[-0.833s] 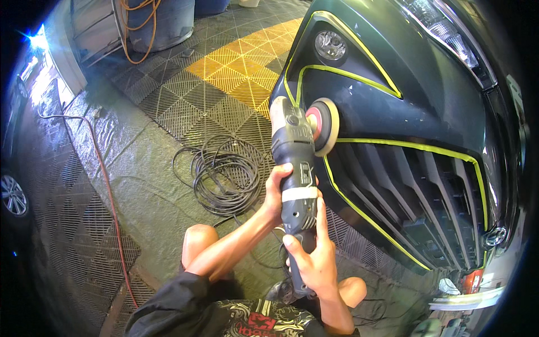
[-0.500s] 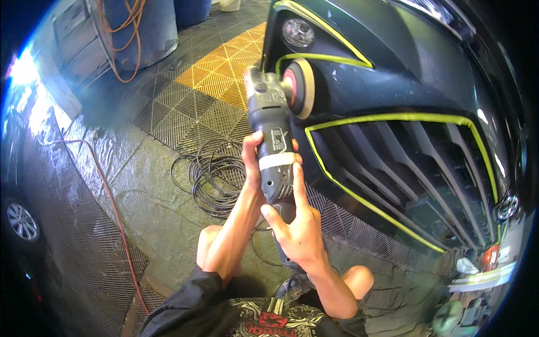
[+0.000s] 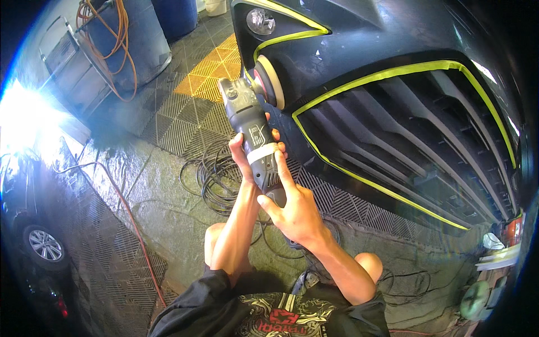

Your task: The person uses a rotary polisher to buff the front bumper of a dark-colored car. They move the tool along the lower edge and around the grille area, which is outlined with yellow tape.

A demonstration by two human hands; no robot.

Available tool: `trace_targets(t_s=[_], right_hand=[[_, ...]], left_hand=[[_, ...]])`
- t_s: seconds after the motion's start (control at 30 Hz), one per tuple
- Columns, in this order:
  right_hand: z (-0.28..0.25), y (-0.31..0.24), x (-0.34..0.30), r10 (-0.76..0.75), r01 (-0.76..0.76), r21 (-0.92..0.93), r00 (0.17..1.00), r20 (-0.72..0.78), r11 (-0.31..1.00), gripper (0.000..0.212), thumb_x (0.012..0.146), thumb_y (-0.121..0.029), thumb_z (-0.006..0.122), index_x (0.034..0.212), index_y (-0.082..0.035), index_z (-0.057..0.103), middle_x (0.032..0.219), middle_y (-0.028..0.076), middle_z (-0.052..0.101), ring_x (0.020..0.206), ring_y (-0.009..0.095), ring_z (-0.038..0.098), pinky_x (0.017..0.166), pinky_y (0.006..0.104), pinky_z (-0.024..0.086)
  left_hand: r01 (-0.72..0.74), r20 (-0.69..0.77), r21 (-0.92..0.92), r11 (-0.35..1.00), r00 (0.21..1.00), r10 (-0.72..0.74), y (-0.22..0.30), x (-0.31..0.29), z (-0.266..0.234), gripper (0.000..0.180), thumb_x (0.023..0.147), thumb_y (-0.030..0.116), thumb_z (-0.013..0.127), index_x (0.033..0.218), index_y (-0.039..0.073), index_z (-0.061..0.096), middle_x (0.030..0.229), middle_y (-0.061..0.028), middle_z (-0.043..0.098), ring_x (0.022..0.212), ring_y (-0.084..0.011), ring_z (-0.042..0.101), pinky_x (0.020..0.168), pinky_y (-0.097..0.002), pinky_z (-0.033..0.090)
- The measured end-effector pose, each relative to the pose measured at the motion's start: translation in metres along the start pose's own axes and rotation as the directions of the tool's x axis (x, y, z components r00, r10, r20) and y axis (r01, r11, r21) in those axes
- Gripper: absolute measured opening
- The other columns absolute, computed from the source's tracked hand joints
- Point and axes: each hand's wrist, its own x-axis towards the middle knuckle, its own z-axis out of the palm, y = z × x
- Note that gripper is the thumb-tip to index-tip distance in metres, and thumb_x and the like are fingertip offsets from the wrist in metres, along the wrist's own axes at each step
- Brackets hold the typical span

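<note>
A black and grey rotary polisher [image 3: 251, 119] is held in both my hands, its head pointing away from me. Its round pad [image 3: 272, 80], pale on the face, stands edge-on at the dark car bumper [image 3: 342, 56]; I cannot tell if it touches. My left hand [image 3: 245, 163] wraps the body from below, thumb on the near side and fingertips showing on the far side. Around the rear grip is my right hand [image 3: 300, 216], index finger stretched along the casing by a pale band [image 3: 262, 151]. Yellow-green masking tape [image 3: 387, 73] borders the grille [image 3: 387, 129] and the fog lamp recess.
Coiled black cable [image 3: 210, 180] lies on the wet floor left of the polisher. A reddish hose [image 3: 120, 196] crosses the floor. Blue barrels [image 3: 174, 17], an orange hose [image 3: 123, 39] and a folded metal frame [image 3: 76, 67] stand at far left. Another car [image 3: 42, 241] is at left.
The view has shifted, so the bumper and polisher sit farther left and higher. The polisher now tilts more, its head leaning left. Both hands keep their hold.
</note>
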Motion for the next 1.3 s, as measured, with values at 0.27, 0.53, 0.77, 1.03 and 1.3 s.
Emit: trace_targets(t_s=[0.27, 0.53, 0.77, 1.03, 1.3], right_hand=[[-0.011, 0.003, -0.011, 0.057, -0.058, 0.027, 0.998, 0.033, 0.998, 0.105, 0.096, -0.024, 0.081, 0.178, -0.009, 0.016, 0.100, 0.031, 0.077, 0.091, 0.042, 0.081, 0.085, 0.0454, 0.063], [-0.023, -0.005, -0.023, 0.132, -0.135, 0.038, 0.989, 0.066, 0.990, 0.106, 0.096, -0.026, 0.082, 0.178, -0.010, 0.017, 0.112, 0.031, 0.078, 0.097, 0.041, 0.081, 0.091, 0.0436, 0.062], [-0.044, -0.005, -0.046, 0.026, -0.029, 0.110, 0.999, 0.026, 0.993, 0.104, 0.097, -0.029, 0.084, 0.176, -0.004, 0.022, 0.151, 0.034, 0.063, 0.133, 0.038, 0.071, 0.108, 0.0396, 0.055], [-0.053, -0.002, -0.044, 0.126, -0.133, 0.092, 0.989, 0.075, 0.987, 0.102, 0.099, -0.038, 0.082, 0.176, -0.007, 0.023, 0.134, 0.030, 0.074, 0.115, 0.036, 0.079, 0.100, 0.0419, 0.059], [-0.047, -0.013, -0.045, 0.159, -0.167, 0.090, 0.983, 0.088, 0.982, 0.102, 0.100, -0.038, 0.079, 0.177, -0.008, 0.018, 0.121, 0.031, 0.075, 0.105, 0.042, 0.077, 0.096, 0.0460, 0.060]], left_hand=[[-0.031, -0.065, 0.000, 1.000, 0.997, 0.031, -0.016, -0.013, -0.002, 0.093, 0.098, 0.062, 0.062, 0.165, 0.003, 0.038, 0.121, -0.0263, 0.069, 0.096, -0.0402, 0.078, 0.081, -0.0535, 0.070], [0.045, -0.169, 0.030, 0.998, 0.985, -0.040, -0.025, -0.029, 0.019, 0.089, 0.097, 0.064, 0.063, 0.162, 0.008, 0.043, 0.115, -0.0222, 0.072, 0.091, -0.0369, 0.079, 0.077, -0.0508, 0.070], [0.090, -0.339, 0.178, 0.980, 0.941, -0.025, -0.028, -0.030, 0.063, 0.088, 0.095, 0.063, 0.063, 0.161, 0.010, 0.041, 0.115, -0.0227, 0.070, 0.090, -0.0383, 0.077, 0.070, -0.0485, 0.070], [0.152, -0.408, 0.325, 0.933, 0.913, -0.007, -0.035, -0.032, 0.062, 0.081, 0.089, 0.066, 0.062, 0.124, -0.007, 0.066, 0.100, -0.0252, 0.079, 0.084, -0.0347, 0.079, 0.078, -0.0431, 0.068], [0.200, -0.436, 0.341, 0.919, 0.899, -0.034, -0.026, -0.032, 0.064, 0.085, 0.090, 0.074, 0.059, 0.119, -0.005, 0.068, 0.095, -0.0219, 0.077, 0.078, -0.0337, 0.077, 0.071, -0.0430, 0.067]])
